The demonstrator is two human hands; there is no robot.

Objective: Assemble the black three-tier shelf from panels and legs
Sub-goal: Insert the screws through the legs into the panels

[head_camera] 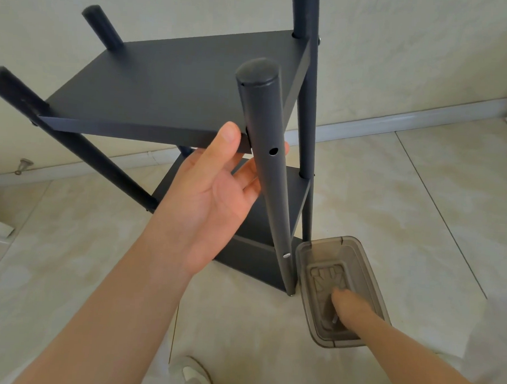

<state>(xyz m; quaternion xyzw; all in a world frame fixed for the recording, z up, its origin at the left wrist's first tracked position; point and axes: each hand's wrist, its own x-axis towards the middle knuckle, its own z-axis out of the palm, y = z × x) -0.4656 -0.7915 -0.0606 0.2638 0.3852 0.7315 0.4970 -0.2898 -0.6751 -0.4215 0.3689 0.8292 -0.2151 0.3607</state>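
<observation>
- Left hand has the joint at dead centre: thumb pressed on the front edge of the top panel, fingers curled behind the near leg, squeezing the two together.
- Right hand is down at 5 o'clock inside a smoky plastic box. Its fingertips are at the bottom by a small silver screw, but it's too blurry to tell if it's pinching it.
- Black shelf stands on the tile floor, filling centre up to 12 o'clock, with lower panels below.
- Near leg has an open hole beside the top panel, and a fitted screw head lower down.
- Box sits just beside that leg's foot.
</observation>
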